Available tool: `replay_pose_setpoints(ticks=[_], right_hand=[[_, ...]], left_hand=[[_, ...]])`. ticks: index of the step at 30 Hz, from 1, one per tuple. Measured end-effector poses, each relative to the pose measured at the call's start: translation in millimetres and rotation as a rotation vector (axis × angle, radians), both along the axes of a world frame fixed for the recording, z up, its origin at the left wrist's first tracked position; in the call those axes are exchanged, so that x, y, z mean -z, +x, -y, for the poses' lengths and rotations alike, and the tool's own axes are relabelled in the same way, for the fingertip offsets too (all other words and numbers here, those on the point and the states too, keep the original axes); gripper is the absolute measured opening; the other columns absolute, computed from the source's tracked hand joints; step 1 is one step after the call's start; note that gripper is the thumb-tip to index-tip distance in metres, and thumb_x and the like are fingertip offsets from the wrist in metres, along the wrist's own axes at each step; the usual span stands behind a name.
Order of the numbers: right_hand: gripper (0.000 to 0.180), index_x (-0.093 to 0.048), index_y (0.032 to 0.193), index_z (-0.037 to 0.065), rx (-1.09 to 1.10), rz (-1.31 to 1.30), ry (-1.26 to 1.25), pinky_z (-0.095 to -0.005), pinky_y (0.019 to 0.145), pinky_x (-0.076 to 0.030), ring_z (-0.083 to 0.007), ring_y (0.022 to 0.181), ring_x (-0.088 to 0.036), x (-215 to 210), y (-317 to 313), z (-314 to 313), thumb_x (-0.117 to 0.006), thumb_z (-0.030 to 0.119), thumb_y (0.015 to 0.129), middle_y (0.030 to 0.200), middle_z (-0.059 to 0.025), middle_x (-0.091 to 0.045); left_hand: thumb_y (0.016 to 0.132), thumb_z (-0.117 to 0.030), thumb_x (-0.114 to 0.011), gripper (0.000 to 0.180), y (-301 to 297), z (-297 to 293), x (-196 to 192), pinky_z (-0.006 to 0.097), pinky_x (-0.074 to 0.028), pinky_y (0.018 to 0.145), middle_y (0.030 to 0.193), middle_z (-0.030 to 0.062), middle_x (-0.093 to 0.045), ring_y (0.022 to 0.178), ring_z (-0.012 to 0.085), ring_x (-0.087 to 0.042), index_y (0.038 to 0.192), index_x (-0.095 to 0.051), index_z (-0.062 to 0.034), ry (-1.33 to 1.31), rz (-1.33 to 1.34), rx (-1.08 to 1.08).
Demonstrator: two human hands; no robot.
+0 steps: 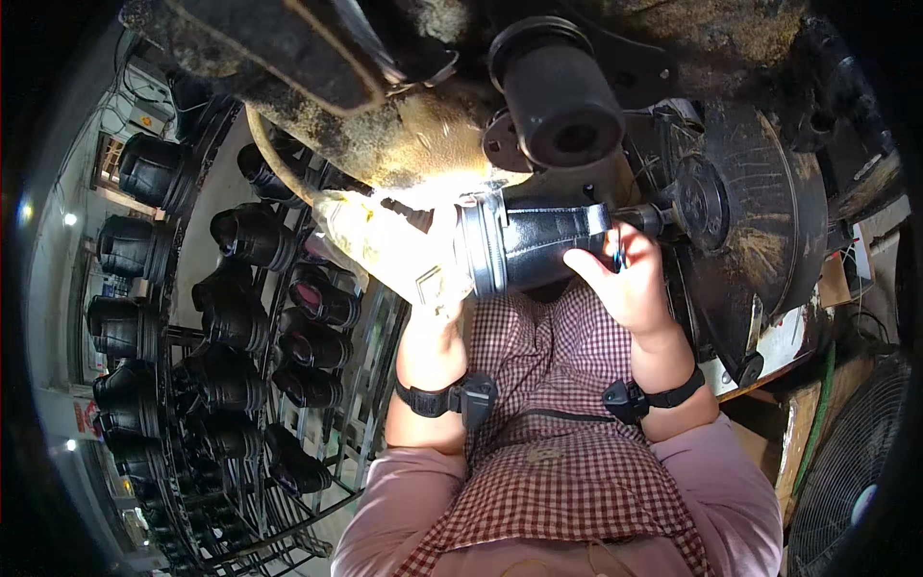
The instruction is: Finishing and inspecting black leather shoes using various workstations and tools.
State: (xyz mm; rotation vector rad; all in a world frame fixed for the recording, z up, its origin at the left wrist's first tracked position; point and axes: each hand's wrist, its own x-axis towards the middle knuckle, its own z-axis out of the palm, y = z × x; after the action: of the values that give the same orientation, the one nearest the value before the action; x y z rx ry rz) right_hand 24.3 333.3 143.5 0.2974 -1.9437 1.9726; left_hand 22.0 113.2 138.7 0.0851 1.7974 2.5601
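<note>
Beneath a worn, dark machine (pixel 413 144), the left hand (pixel 399 240), in a pale glove washed out by glare, meets the sole side of a black shoe (pixel 548 236); the right hand (pixel 635 288) grips its opposite end. Black shoes (pixel 231 308) fill a rack (pixel 165 288), one with a pink lining (pixel 325 296) near the rack's right edge.
</note>
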Motion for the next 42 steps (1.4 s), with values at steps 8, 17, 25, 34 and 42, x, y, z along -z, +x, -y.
replay_pose_setpoints(ticks=[8, 17, 25, 34, 42], right_hand=[[0.043, -0.035, 0.064, 0.005, 0.069, 0.033, 0.091, -0.0238, 0.050, -0.028, -0.0057, 0.058, -0.028, -3, 4, -2, -0.076, 0.003, 0.077, 0.062, 0.0045, -0.031], [0.027, -0.049, 0.071, 0.002, 0.084, 0.036, 0.058, -0.0234, 0.050, -0.030, -0.0040, 0.057, -0.032, -4, 3, -4, -0.073, 0.008, 0.082, 0.060, 0.0057, -0.038], [0.026, -0.063, 0.099, -0.004, 0.284, -0.071, 0.096, -0.0288, 0.080, -0.046, -0.0175, 0.088, -0.061, 28, -8, -12, -0.044, 0.012, 0.099, 0.097, -0.0117, -0.067], [0.030, -0.059, 0.120, 0.006, 0.401, -0.132, 0.529, -0.0421, 0.103, -0.028, -0.0247, 0.113, -0.055, 48, -34, -16, -0.049, 0.013, 0.093, 0.121, -0.0116, -0.060], [0.043, -0.054, 0.132, 0.017, 0.234, -0.302, 0.497, -0.0420, 0.108, -0.029, -0.0327, 0.125, -0.041, 21, -38, 1, -0.052, 0.011, 0.089, 0.145, -0.0133, -0.037]], left_hand=[[0.101, -0.043, -0.038, 0.058, -7, -22, -18, 0.034, -0.033, 0.105, 0.136, 0.0090, -0.048, 0.121, 0.0179, -0.047, 0.140, -0.037, -0.0015, -0.139, 0.330, 0.027], [0.073, -0.007, -0.060, 0.097, 77, -21, -23, 0.041, -0.012, 0.115, 0.151, 0.0253, -0.015, 0.142, 0.0343, -0.016, 0.146, 0.001, 0.0086, -0.378, -0.202, 0.264], [0.077, -0.021, -0.063, 0.088, 69, -29, -21, 0.041, -0.024, 0.110, 0.143, 0.0255, -0.032, 0.134, 0.0327, -0.033, 0.143, -0.014, 0.0119, -0.368, -0.393, 0.076], [0.082, -0.044, -0.060, 0.086, 36, -42, -25, 0.038, -0.026, 0.110, 0.144, 0.0203, -0.036, 0.131, 0.0279, -0.038, 0.143, -0.027, 0.0072, -0.103, -0.198, -0.011], [0.083, -0.021, -0.055, 0.061, 12, -49, -23, 0.033, -0.042, 0.097, 0.124, 0.0139, -0.055, 0.111, 0.0220, -0.055, 0.136, -0.038, 0.0039, -0.100, -0.204, -0.031]])
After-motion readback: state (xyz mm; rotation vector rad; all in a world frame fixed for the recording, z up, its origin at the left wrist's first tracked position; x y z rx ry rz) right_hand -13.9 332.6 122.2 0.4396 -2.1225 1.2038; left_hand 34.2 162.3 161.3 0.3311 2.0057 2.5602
